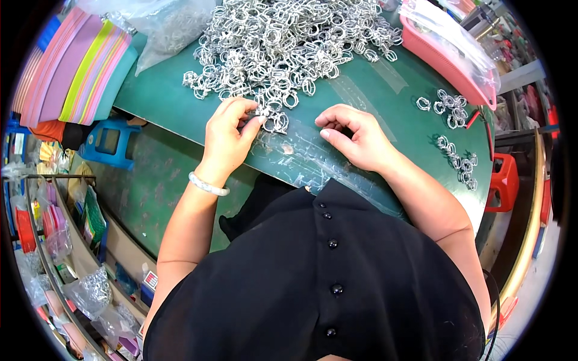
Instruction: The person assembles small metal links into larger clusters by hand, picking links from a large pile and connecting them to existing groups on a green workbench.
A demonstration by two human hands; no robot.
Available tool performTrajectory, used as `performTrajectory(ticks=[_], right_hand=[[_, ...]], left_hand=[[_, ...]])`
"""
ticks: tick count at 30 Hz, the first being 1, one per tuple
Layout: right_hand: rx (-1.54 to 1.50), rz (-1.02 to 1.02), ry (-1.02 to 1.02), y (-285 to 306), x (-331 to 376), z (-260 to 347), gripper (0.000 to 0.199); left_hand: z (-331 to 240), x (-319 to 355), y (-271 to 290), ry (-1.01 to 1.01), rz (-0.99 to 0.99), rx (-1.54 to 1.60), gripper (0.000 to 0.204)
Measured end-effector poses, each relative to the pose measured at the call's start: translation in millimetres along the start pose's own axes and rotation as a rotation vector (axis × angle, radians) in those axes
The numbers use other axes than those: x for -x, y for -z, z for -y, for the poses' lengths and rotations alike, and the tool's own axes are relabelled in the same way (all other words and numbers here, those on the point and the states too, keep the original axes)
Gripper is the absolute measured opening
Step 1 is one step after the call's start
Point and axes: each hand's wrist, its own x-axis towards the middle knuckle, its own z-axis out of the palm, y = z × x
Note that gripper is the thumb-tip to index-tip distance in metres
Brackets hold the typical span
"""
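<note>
A big heap of small silver metal rings (283, 42) covers the far part of a green table (373, 84). My left hand (227, 135), a pale bracelet on its wrist, pinches one silver ring (263, 114) between thumb and fingertips at the near edge of the heap. My right hand (355, 137) rests on the table just to the right, fingers curled inward, with nothing visible inside them. Worn clear tape (301, 153) covers the tabletop between and below both hands.
Two small groups of silver rings (450, 108) (460, 162) lie at the table's right. A pink tray in clear plastic (445, 51) stands far right. Stacked coloured trays (78, 66) and a clear bag of parts (159, 27) sit far left. A blue stool (111, 141) and shelves are lower left.
</note>
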Motion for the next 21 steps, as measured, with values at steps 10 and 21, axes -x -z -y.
performTrajectory(ticks=[10,21], right_hand=[[-0.15,-0.046,0.035,-2.1,1.9,-3.4,0.029],[-0.034,0.028,0.037,-3.8,1.4,-0.5,0.036]], left_hand=[[-13.2,4.0,-8.1,0.048,0.089,0.659,0.017],[-26.5,11.8,-40.8,-0.019,0.281,0.769,0.022]])
